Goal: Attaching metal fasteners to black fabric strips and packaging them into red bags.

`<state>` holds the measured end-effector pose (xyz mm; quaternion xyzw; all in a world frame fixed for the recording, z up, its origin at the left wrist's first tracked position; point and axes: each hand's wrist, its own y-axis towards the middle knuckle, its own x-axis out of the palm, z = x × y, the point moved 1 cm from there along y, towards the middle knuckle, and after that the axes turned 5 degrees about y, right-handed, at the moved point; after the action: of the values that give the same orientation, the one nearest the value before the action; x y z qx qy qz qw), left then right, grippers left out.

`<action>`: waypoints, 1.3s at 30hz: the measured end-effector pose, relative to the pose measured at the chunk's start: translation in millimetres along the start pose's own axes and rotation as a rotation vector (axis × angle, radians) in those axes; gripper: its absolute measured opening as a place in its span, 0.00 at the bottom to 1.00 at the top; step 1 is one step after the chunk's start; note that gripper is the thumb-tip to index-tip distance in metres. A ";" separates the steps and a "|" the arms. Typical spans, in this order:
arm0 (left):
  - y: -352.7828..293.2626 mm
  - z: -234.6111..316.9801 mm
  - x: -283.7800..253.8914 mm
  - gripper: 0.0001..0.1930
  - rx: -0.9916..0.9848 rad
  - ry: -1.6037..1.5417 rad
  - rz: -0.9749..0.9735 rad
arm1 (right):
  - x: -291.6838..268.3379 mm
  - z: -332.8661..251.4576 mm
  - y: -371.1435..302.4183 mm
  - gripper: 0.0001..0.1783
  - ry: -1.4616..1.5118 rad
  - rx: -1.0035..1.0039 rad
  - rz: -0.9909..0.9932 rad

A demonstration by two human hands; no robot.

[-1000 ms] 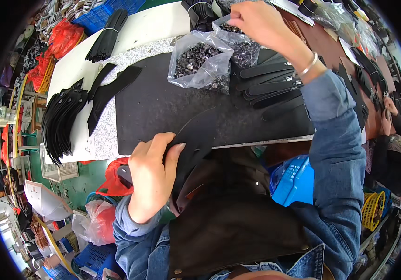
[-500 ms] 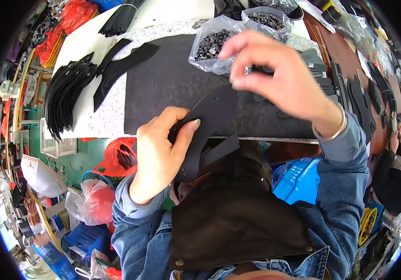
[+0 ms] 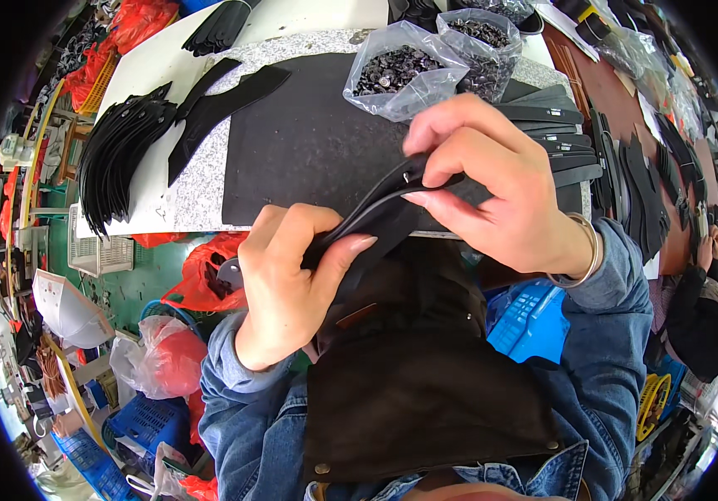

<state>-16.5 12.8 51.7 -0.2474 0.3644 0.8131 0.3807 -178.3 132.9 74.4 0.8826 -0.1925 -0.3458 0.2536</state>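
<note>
A curved black leather-like strip (image 3: pixel 388 200), folded or doubled so that two edges show, is held between my hands above the table's near edge. My left hand (image 3: pixel 280 288) grips its lower left part, thumb on top and fingers bent beneath. At the upper right end, my right hand (image 3: pixel 501 188) pinches the strip between thumb and fingers. A small shiny metal stud (image 3: pixel 407 177) shows in the strip beside the right fingertips. Behind the right hand stands an open clear plastic bag (image 3: pixel 396 71) of small dark metal fasteners.
A black mat (image 3: pixel 300 125) covers the table's middle. Fanned black strips (image 3: pixel 121 154) lie at the left, with two loose ones beside them. More strips (image 3: pixel 551 134) are stacked at the right. A second bag of fasteners (image 3: pixel 480 54) stands behind. A co-worker's hand (image 3: pixel 714 242) shows far right.
My right hand has come down from near the bag to the strip and now pinches its end. The strip has turned edge-on, and the metal stud is now visible in it.
</note>
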 end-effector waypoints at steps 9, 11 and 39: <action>1.0 -12.6 6.5 0.13 0.037 0.044 -0.006 | 11.1 6.7 0.5 0.13 0.115 0.079 -0.016; 2.5 -13.4 11.1 0.14 -0.045 -0.114 0.075 | 19.9 10.4 2.0 0.12 0.120 0.083 -0.026; 2.1 -15.1 11.8 0.16 0.372 -0.130 0.182 | 26.9 15.1 21.3 0.08 0.242 0.209 -0.384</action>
<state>-23.2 5.3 35.4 -0.0859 0.5036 0.7770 0.3678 -174.0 97.3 63.5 0.9595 -0.0238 -0.2575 0.1120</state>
